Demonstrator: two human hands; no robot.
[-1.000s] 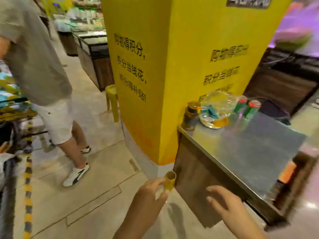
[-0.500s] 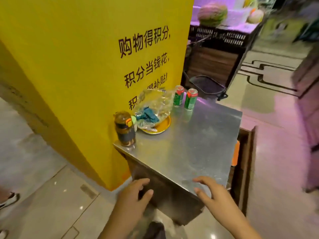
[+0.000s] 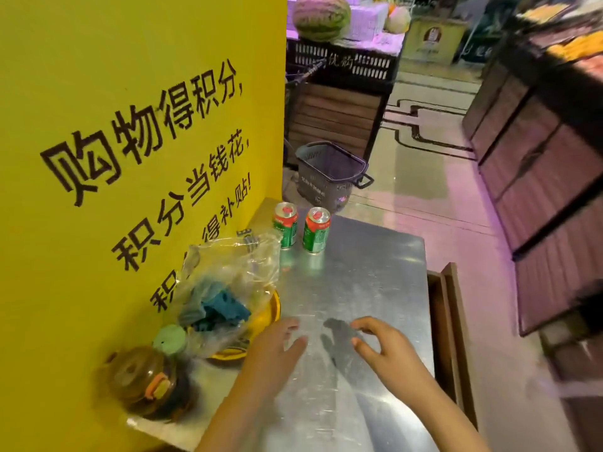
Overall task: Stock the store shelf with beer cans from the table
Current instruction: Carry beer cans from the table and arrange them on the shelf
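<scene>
Centrally, two green beer cans with red tops, left can [image 3: 286, 225] and right can [image 3: 316, 230], stand upright just apart at the far edge of the steel table [image 3: 365, 288]; their labels are unreadable. At left, the yellow pillar [image 3: 98, 93] reads "购物得积分, 积分当钱花". A clear bag [image 3: 228, 285] holding blue cloth sits on a yellow dish [image 3: 272, 309]. Left hand [image 3: 274, 349] and right hand [image 3: 385, 347] hover low in the frame, fingers spread, empty.

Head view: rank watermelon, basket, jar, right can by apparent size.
1. basket
2. jar, near the camera, so it looks inflated
3. watermelon, far off and partly cut by the frame; nearly level with the jar, order unsure
4. right can
</scene>
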